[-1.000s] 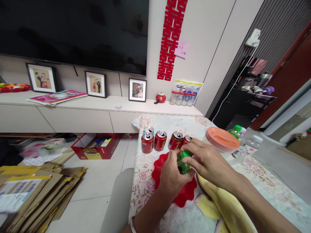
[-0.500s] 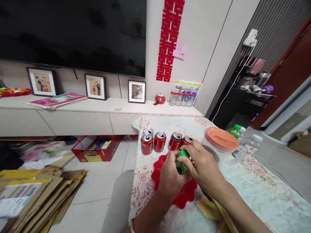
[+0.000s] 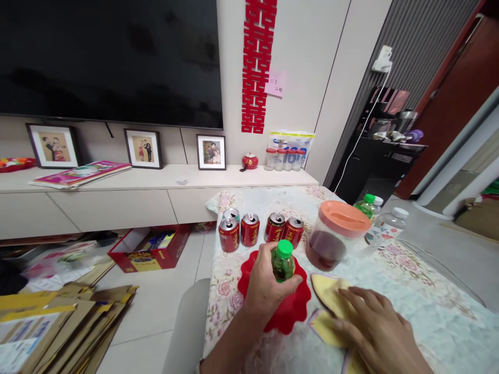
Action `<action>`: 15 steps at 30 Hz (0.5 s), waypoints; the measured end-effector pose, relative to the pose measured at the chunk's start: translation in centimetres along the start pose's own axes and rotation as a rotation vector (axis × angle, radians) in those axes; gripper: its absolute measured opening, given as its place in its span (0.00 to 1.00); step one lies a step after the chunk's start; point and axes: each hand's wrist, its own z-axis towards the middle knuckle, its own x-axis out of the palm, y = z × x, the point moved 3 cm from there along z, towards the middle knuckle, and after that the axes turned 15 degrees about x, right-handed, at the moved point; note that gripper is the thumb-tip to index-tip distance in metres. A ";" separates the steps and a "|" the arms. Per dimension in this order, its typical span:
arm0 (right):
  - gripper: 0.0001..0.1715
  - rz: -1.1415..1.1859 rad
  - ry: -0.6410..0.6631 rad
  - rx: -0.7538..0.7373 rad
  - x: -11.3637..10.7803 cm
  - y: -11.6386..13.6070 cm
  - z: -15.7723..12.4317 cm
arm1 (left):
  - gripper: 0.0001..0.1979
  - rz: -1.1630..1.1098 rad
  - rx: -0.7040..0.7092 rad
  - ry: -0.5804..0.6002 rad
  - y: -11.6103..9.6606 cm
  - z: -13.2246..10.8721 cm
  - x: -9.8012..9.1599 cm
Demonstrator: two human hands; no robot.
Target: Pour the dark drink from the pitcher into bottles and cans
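My left hand [image 3: 263, 280] is wrapped round a small green-capped bottle [image 3: 284, 262], held upright over a red scalloped plate [image 3: 280, 319]. On the right, my right hand [image 3: 374, 324] reaches over a yellow cloth [image 3: 331, 296] with its fingers apart, slightly smeared by motion. Whether its fingertips touch the cloth I cannot tell. Behind the plate stand several opened drink cans, among them a red can [image 3: 250, 230] and another red can [image 3: 294, 231]. A clear pitcher [image 3: 327, 249] of dark liquid with an orange lid is just beyond the cloth.
Clear bottles, one a clear plastic bottle [image 3: 385, 228], stand right of the pitcher on the flowered tablecloth [image 3: 421, 291]. A white cabinet [image 3: 117, 202] runs along the wall behind. On the floor at left are a red box [image 3: 156, 257] and stacked brown envelopes [image 3: 97, 322].
My right hand has let go of the bottle's cap and moved right and down to the yellow cloth. The bottle stays in my left hand. The whole view has shifted slightly.
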 end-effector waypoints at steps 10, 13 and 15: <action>0.16 0.355 -0.141 0.203 3.4 -3.1 -3.6 | 0.37 -0.160 -0.047 0.001 1.2 -0.9 0.1; 0.17 0.628 -0.147 0.369 1.8 -1.8 -3.0 | 0.36 -0.270 -0.009 0.035 2.2 -1.2 0.2; 0.19 0.798 -0.154 0.510 0.8 -0.2 -2.6 | 0.37 -0.296 0.012 0.028 2.6 -1.4 0.2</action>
